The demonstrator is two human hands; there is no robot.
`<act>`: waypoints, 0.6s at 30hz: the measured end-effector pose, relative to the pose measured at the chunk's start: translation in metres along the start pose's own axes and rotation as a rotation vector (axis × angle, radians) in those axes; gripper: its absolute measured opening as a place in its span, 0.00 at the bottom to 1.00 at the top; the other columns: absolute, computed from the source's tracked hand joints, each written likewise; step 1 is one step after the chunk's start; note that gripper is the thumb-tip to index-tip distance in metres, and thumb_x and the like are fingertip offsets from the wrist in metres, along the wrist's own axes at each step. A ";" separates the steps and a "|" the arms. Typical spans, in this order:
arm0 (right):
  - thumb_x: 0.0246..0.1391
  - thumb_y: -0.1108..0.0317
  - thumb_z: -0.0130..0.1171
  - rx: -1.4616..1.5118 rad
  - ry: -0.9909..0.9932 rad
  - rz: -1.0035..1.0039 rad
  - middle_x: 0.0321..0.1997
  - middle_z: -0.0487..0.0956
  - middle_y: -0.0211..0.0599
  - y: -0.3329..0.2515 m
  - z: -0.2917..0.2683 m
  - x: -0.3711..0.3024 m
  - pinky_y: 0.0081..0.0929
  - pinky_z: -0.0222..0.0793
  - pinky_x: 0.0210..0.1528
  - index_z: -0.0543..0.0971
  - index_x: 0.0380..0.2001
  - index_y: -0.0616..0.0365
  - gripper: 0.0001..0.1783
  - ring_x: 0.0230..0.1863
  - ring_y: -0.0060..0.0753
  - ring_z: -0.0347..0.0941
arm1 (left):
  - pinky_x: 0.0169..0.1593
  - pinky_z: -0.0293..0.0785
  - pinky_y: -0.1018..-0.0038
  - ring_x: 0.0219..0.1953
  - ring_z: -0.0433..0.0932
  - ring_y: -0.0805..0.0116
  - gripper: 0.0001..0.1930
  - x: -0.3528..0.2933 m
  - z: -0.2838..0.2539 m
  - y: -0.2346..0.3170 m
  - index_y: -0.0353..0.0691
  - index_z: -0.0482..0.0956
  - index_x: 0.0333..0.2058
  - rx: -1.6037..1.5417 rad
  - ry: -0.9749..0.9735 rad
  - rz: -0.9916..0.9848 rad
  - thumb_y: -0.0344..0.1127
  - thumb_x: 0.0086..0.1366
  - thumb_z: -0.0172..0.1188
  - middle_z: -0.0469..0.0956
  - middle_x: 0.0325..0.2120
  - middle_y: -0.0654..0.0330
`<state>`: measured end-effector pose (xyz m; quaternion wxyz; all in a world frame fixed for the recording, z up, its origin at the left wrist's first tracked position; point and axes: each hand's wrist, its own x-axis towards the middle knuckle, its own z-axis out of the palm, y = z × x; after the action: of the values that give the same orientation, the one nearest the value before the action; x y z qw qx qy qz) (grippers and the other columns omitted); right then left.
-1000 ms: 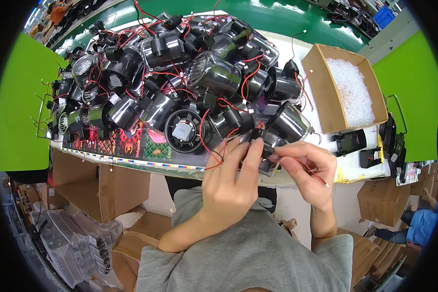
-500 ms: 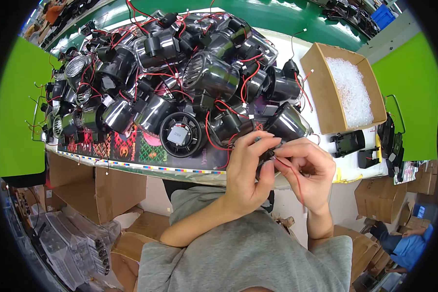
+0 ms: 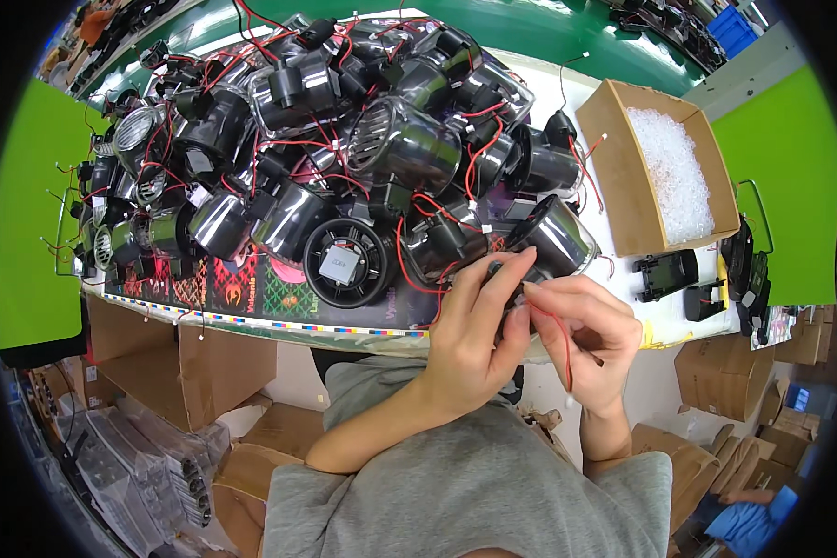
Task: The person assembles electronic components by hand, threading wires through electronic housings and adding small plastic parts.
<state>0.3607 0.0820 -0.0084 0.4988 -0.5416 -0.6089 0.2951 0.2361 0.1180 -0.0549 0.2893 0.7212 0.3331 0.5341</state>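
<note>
At the table's near edge my two hands meet, both with fingers closed. My left hand (image 3: 477, 339) grips a small black part (image 3: 514, 299), mostly covered by the fingers. My right hand (image 3: 591, 327) pinches at that part, where a thin red wire (image 3: 564, 339) comes out and hangs down past the palm to a pale end. Just beyond my fingertips lies a glossy black cylindrical housing (image 3: 556, 237). To the left, a round black fan-like unit (image 3: 346, 263) faces up, with a silver square at its centre.
A large heap of black cylindrical housings (image 3: 405, 144) with red wires covers the table's left and middle. On the right stands a cardboard box (image 3: 614, 177) holding small clear pieces (image 3: 670, 177). Black plastic parts (image 3: 668, 274) lie near it. Cartons (image 3: 181, 367) stand below the table.
Both hands stay in nearly the same place, with small shifts of the fingers. The loose end of the red wire has swung slightly left. At lower right, a person in blue has moved lower.
</note>
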 end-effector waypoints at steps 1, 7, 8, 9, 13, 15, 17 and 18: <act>0.42 0.88 0.55 0.000 0.000 0.000 0.31 0.77 0.43 0.001 0.000 -0.001 0.13 0.65 0.26 0.80 0.33 0.68 0.13 0.29 0.24 0.73 | 0.38 0.72 0.72 0.37 0.74 0.58 0.21 0.002 -0.001 0.001 0.32 0.72 0.48 -0.039 0.018 -0.012 0.21 0.52 0.54 0.72 0.41 0.49; 0.40 0.83 0.54 -0.038 0.004 -0.033 0.40 0.75 0.41 -0.006 -0.009 -0.002 0.11 0.58 0.20 0.77 0.41 0.68 0.19 0.19 0.11 0.62 | 0.40 0.71 0.72 0.38 0.75 0.59 0.16 0.004 -0.004 0.003 0.32 0.75 0.42 -0.146 0.010 -0.111 0.20 0.52 0.53 0.73 0.38 0.50; 0.40 0.80 0.54 0.014 -0.012 -0.002 0.41 0.74 0.42 -0.008 -0.013 -0.002 0.13 0.60 0.24 0.75 0.45 0.69 0.22 0.23 0.13 0.64 | 0.43 0.71 0.71 0.40 0.74 0.58 0.15 0.004 -0.004 0.004 0.30 0.74 0.41 -0.144 -0.003 -0.126 0.20 0.53 0.51 0.74 0.39 0.48; 0.41 0.77 0.54 0.066 -0.027 0.029 0.43 0.73 0.43 -0.012 -0.018 -0.001 0.15 0.62 0.28 0.72 0.48 0.70 0.26 0.26 0.16 0.65 | 0.43 0.71 0.71 0.40 0.74 0.58 0.15 0.003 -0.004 0.005 0.30 0.74 0.41 -0.145 -0.005 -0.127 0.20 0.53 0.51 0.74 0.39 0.48; 0.45 0.81 0.50 -0.211 -0.110 0.009 0.34 0.73 0.44 -0.022 -0.034 -0.004 0.26 0.66 0.34 0.71 0.50 0.69 0.24 0.31 0.31 0.70 | 0.39 0.73 0.71 0.37 0.76 0.58 0.16 0.002 -0.001 0.006 0.30 0.74 0.41 -0.068 -0.003 -0.062 0.19 0.51 0.54 0.73 0.39 0.48; 0.42 0.86 0.51 -0.343 -0.206 -0.015 0.26 0.72 0.40 -0.024 -0.035 -0.002 0.22 0.67 0.29 0.73 0.48 0.67 0.25 0.26 0.32 0.71 | 0.35 0.74 0.72 0.35 0.76 0.58 0.17 0.002 0.000 0.006 0.31 0.75 0.42 -0.029 0.006 -0.020 0.20 0.50 0.55 0.73 0.39 0.48; 0.38 0.87 0.53 -0.333 -0.168 -0.107 0.21 0.70 0.38 -0.018 -0.028 0.001 0.22 0.66 0.23 0.75 0.46 0.65 0.26 0.20 0.33 0.69 | 0.37 0.75 0.70 0.37 0.76 0.57 0.17 0.002 0.000 0.005 0.29 0.74 0.42 0.007 0.018 0.020 0.19 0.49 0.56 0.73 0.40 0.47; 0.37 0.87 0.54 -0.343 -0.184 -0.124 0.20 0.70 0.37 -0.017 -0.028 0.002 0.24 0.66 0.22 0.76 0.45 0.65 0.25 0.19 0.33 0.69 | 0.37 0.75 0.70 0.37 0.76 0.57 0.17 0.002 0.000 0.005 0.29 0.74 0.42 0.006 0.016 0.022 0.19 0.49 0.56 0.73 0.40 0.47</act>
<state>0.3803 0.0742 0.0167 0.3587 -0.5506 -0.7256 0.2041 0.2375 0.1165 -0.0503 0.2785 0.7213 0.3289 0.5423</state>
